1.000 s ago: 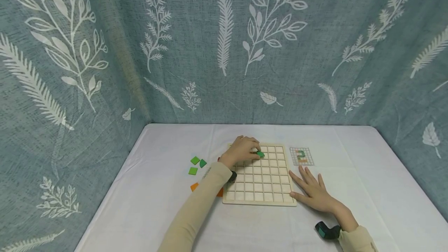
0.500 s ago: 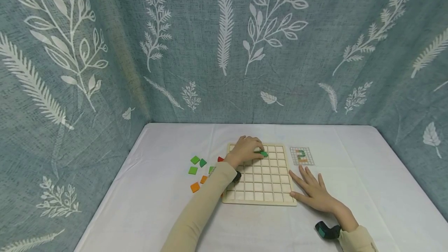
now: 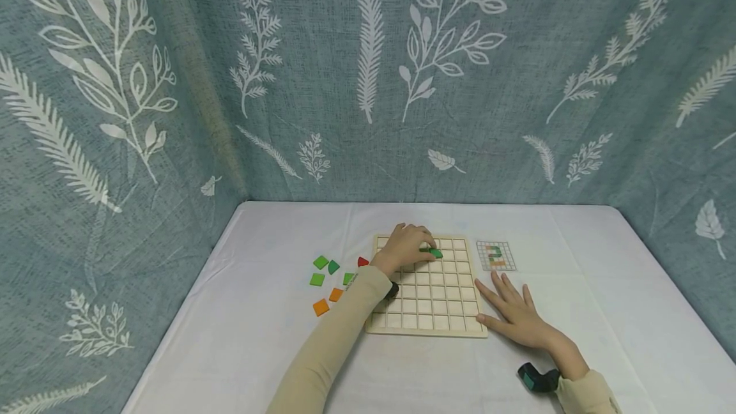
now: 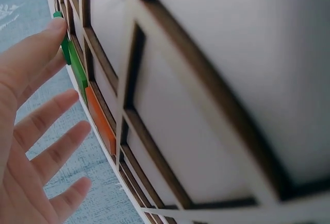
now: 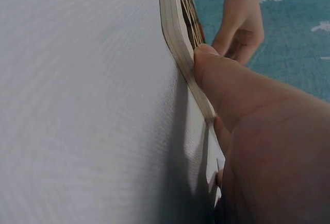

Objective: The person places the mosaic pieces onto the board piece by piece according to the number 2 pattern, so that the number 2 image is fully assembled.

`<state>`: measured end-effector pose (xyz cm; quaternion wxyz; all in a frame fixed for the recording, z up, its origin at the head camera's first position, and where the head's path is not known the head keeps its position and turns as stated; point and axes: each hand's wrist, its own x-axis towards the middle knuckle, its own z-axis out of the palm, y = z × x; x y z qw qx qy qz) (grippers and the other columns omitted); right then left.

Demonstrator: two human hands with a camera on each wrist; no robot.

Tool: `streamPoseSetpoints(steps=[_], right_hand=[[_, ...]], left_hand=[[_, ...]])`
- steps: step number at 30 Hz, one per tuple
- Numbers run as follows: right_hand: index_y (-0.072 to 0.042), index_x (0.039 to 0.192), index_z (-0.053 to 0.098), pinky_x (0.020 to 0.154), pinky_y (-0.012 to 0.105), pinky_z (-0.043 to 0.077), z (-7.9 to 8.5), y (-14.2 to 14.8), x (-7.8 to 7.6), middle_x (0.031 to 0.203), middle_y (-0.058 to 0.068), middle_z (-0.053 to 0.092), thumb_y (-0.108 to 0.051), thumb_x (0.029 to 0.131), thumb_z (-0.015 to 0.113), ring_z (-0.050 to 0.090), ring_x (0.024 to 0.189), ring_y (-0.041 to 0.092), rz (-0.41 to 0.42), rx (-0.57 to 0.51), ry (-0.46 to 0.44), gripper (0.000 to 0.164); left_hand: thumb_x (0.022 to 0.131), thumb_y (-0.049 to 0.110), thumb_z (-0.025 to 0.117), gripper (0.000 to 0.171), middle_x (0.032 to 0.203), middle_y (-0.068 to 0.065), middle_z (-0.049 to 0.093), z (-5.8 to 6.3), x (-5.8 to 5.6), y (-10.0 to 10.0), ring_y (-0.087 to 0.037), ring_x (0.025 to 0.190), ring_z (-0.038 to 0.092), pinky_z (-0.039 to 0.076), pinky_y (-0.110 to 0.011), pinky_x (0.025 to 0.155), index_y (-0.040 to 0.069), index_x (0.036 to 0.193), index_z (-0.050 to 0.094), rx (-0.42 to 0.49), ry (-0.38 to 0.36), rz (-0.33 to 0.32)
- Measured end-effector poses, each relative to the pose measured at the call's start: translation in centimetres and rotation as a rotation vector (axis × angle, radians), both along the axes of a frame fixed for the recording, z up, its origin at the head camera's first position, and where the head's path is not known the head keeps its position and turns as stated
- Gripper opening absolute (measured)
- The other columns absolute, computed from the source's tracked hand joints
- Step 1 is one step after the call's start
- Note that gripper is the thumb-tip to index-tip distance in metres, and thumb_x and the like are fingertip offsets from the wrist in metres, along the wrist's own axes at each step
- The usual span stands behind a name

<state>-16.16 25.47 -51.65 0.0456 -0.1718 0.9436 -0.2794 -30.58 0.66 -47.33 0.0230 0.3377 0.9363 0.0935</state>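
My left hand [image 3: 407, 246] reaches over the far part of the wooden grid board [image 3: 425, 332]. Its thumb and index finger pinch a dark green tile [image 3: 436, 253] at a cell. In the left wrist view, a light green tile [image 4: 77, 67] and an orange tile [image 4: 100, 121] lie in neighbouring cells, while the other fingers [image 4: 62, 144] are spread apart. My right hand [image 3: 517, 318] rests at the board's right side with fingers extended. Its thumb [image 5: 211, 67] touches the board's edge in the right wrist view.
Left of the board lie loose tiles: light green [image 3: 317, 280], dark green [image 3: 333, 267], orange [image 3: 321, 307] and red [image 3: 363, 261]. My left sleeve [image 3: 339, 344] hides part of that area. A gridded pattern card [image 3: 496, 255] with coloured cells lies right of the board on the white tablecloth [image 3: 230, 337].
My left hand has shifted slightly right across the board with the dark green tile. More of the loose tiles show beside the sleeve. The right hand has stayed put.
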Motion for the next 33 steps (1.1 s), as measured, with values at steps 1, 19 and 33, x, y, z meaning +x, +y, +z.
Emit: streamPoseSetpoints(steps=[1, 19, 33], right_hand=[[-0.016, 0.145, 0.033, 0.104, 0.067, -0.012, 0.0, 0.0, 0.01, 0.152, 0.026, 0.01, -0.044, 0.088, 0.056, 0.001, 0.138, 0.047, 0.0, 0.0, 0.0, 0.068], [-0.016, 0.145, 0.032, 0.104, 0.067, -0.013, 0.13, 0.13, -0.15, 0.152, 0.026, 0.009, -0.044, 0.088, 0.055, 0.001, 0.138, 0.047, 0.002, 0.008, -0.006, 0.068], [-0.017, 0.145, 0.032, 0.105, 0.065, -0.013, -0.07, 0.24, -0.13, 0.152, 0.025, 0.009, -0.045, 0.088, 0.055, 0.001, 0.139, 0.046, -0.002, 0.004, -0.012, 0.068]], left_hand=[[0.081, 0.047, 0.064, 0.03, 0.125, 0.008, 0.058, -0.04, -0.02, 0.03, -0.016, 0.115, 0.053, 0.03, -0.049, 0.109, 0.03, 0.106, 0.07, -0.001, -0.001, 0.001], [0.081, 0.043, 0.066, 0.028, 0.125, 0.007, 0.058, 0.31, 0.24, -0.3, -0.017, 0.115, 0.053, 0.028, -0.05, 0.11, 0.029, 0.105, 0.071, 0.034, -0.012, 0.005], [0.083, 0.043, 0.065, 0.028, 0.126, 0.006, 0.058, 0.18, 0.42, -0.43, -0.018, 0.115, 0.053, 0.029, -0.05, 0.109, 0.03, 0.106, 0.07, 0.027, -0.015, 0.019]])
